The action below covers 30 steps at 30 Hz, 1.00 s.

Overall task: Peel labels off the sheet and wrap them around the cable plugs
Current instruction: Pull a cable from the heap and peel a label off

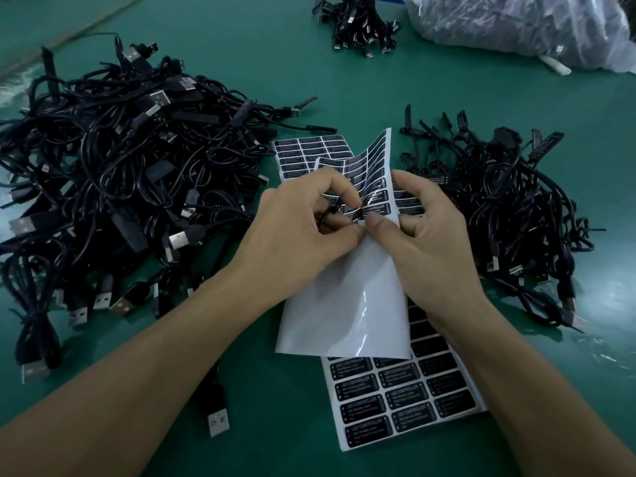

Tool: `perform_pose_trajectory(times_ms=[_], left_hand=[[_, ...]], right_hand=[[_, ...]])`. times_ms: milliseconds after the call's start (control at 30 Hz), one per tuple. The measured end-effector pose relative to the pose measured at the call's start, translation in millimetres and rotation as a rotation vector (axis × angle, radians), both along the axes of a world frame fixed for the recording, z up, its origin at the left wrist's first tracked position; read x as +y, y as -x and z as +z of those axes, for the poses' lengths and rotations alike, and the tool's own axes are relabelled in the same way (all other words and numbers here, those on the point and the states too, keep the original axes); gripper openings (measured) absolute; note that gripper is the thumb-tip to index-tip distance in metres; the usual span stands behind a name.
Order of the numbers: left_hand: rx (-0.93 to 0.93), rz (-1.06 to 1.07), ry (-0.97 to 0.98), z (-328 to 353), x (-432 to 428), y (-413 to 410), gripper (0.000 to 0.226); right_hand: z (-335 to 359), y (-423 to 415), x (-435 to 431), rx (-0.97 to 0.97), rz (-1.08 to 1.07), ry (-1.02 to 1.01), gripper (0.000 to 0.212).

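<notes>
I hold a partly used label sheet [347, 304] up over the table; its lower half is bare white backing and black labels remain on its curled upper part. My left hand [296, 232] has its fingers curled round a black cable plug [328, 211] and its fingertips at a black label [371, 210] on the sheet. My right hand [423, 235] pinches the sheet's edge, thumb pressed beside that label. A cable runs under my left arm to a USB plug [217, 421]. Full label sheets [395, 401] lie flat beneath.
A large tangled heap of black USB cables [113, 187] fills the left of the green table [275, 425]. A smaller heap of cables [499, 215] lies on the right. Far back sit another cable bundle [358, 22] and a clear plastic bag of cables [523, 25].
</notes>
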<state>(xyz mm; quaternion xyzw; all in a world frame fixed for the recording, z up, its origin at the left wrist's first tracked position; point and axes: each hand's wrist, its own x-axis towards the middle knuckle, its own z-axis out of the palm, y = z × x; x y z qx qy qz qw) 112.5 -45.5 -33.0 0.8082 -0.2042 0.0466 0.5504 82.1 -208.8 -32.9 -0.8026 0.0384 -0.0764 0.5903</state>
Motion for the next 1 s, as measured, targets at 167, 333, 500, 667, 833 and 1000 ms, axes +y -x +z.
perform_pose_trajectory(times_ms=[167,333,500,667,833,1000], left_hand=[[-0.002,0.004,-0.021,-1.3,-0.2,0.1,0.02],[-0.034,0.06,-0.031,-2.5,-0.8,-1.0,0.02],[-0.032,0.167,0.072,-0.4,-0.3,-2.1,0.023],[0.005,0.223,0.193,4.2,-0.6,-1.9,0.02],[0.013,0.22,0.21,7.1,-1.6,-0.7,0.022],[0.011,0.181,0.177,5.7,-3.0,0.6,0.022]], right_hand=[[0.4,0.2,-0.8,0.012,-0.021,0.012,0.052],[4.6,2.4,1.1,0.001,-0.036,-0.01,0.043],[3.8,3.9,-2.3,-0.041,-0.088,0.11,0.045],[3.0,4.5,0.1,-0.041,-0.099,0.343,0.049],[3.4,7.5,8.4,-0.185,-0.163,0.582,0.041],[5.2,9.1,16.3,-0.378,-0.13,0.654,0.018]])
